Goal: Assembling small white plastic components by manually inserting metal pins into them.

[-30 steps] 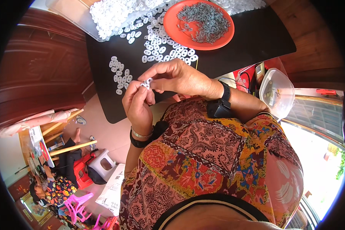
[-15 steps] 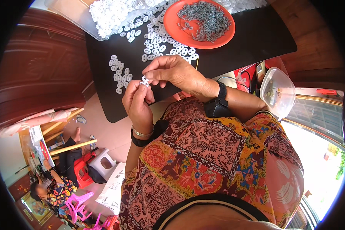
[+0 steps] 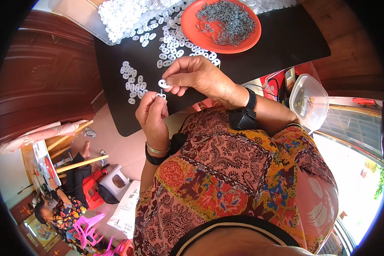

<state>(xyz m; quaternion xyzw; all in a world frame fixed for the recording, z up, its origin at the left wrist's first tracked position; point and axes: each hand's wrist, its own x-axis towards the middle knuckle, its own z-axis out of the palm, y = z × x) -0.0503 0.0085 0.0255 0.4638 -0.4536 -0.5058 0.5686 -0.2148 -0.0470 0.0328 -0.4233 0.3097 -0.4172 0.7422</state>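
Note:
My left hand [image 3: 152, 119] pinches a small white plastic piece [image 3: 161, 96] between thumb and fingertips; a thin grey pin or screw [image 3: 161, 91] stands up out of it. Just above, my right hand [image 3: 202, 79] is closed on a white oval piece with holes [image 3: 162, 83], held by its edge. A narrow gap separates the two pieces. Left of my hands, on the black table [image 3: 277, 55], lies a small group of white two-holed ovals [image 3: 133, 87]. More loose ovals [image 3: 171, 53] spread beyond my right hand, beside an orange plate [image 3: 192, 40] heaped with grey screws or pins [image 3: 230, 25].
A clear bin [image 3: 79, 21] piled with white pieces sits at the table's far left. At the right is a translucent container [image 3: 309, 100]. On the floor side at lower left are a white stool [image 3: 114, 183], a pink stool [image 3: 87, 228] and another person [image 3: 68, 209].
My hands have drawn slightly apart. The white oval in my right hand has come up off the piece in my left, and the upright pin now shows between them.

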